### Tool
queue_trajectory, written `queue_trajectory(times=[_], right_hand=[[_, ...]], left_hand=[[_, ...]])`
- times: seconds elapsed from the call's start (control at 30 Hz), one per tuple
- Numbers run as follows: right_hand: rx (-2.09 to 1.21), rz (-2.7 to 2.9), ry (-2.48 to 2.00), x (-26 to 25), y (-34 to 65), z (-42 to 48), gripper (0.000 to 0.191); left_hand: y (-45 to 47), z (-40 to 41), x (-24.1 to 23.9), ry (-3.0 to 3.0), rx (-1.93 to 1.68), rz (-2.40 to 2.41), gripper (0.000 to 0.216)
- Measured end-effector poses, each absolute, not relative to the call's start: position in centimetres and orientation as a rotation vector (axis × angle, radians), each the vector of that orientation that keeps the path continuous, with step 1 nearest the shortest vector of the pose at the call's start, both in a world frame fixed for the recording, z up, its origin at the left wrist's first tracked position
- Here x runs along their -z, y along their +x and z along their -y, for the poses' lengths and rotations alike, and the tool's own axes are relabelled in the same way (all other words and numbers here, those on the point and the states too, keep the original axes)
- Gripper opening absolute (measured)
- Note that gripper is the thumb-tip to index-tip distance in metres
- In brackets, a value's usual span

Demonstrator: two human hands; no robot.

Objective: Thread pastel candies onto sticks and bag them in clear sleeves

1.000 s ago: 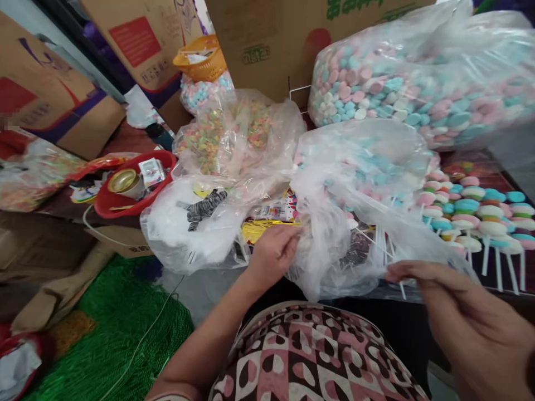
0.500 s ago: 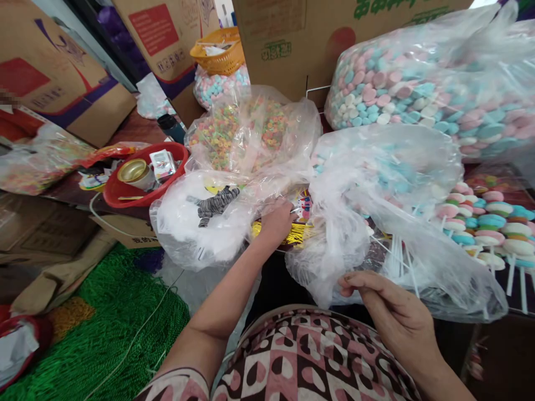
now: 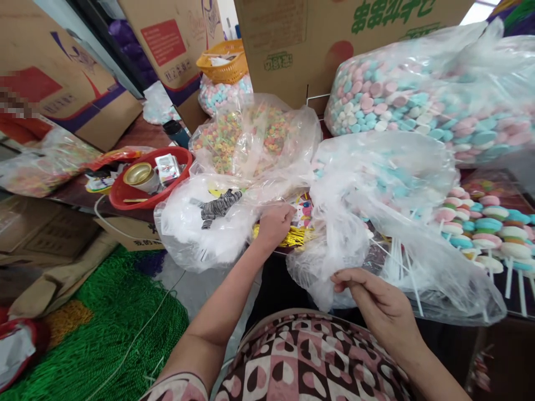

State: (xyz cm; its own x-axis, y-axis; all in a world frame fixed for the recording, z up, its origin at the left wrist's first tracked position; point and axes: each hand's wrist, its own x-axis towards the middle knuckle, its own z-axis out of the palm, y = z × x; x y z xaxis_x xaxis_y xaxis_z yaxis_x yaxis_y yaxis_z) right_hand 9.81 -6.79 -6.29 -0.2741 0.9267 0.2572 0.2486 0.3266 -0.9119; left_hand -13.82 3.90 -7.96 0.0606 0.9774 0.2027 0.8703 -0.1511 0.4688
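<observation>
My left hand reaches to the table edge, fingers curled down beside a small colourful printed card. Under and beside it lies a bundle of yellow twist ties. What its fingertips hold, if anything, is hidden. My right hand is raised in front of a crumpled clear plastic bag, thumb and fingertips pinched together; I cannot make out anything between them. Right of the bag lie marshmallow skewers on white sticks. To the left, an open plastic bag holds white contents and a grey striped bundle.
Behind stand a bag of ring-shaped candies, a large bag of pastel marshmallows and a cardboard box. A red basin sits at left, with an orange basket farther back. Green stringy material covers the floor.
My right hand has shifted slightly left, over the crumpled plastic bag. My left hand stays by the card and yellow ties. The whole view has moved a little.
</observation>
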Motion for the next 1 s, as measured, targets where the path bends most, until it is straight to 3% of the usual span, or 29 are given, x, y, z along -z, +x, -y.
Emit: queue_trajectory(times=[0.17,0.3,0.43,0.6,0.83,1.0], right_hand=[[-1.081,1.507,-1.27,4.8,9.1,5.0,0.023],[-1.082,1.397,-1.27,4.1,7.8,3.0,0.04],[-1.128,1.26,-1.237,4.7,7.2,2.1,0.028],[-1.18,1.189,-1.195,5.4,8.5,2.9,0.028],[-1.01,1.229,-1.331,5.2,11.2,4.7,0.035],[-1.209,1.104,-1.284,6.6,11.6,5.9,0.029]], left_hand=[[-13.0,-1.0,6.3,2.216,-1.281,-1.383,0.025],[-10.7,0.8,5.6,2.169,-1.375,-1.226,0.026],[-8.9,1.4,5.6,1.995,-1.259,-1.164,0.026],[-8.1,1.1,4.5,1.437,-0.867,-0.918,0.053],[-7.5,1.0,3.3,1.28,-0.739,-0.963,0.031],[-7.5,1.9,3.2,1.476,-0.672,-1.108,0.031]])
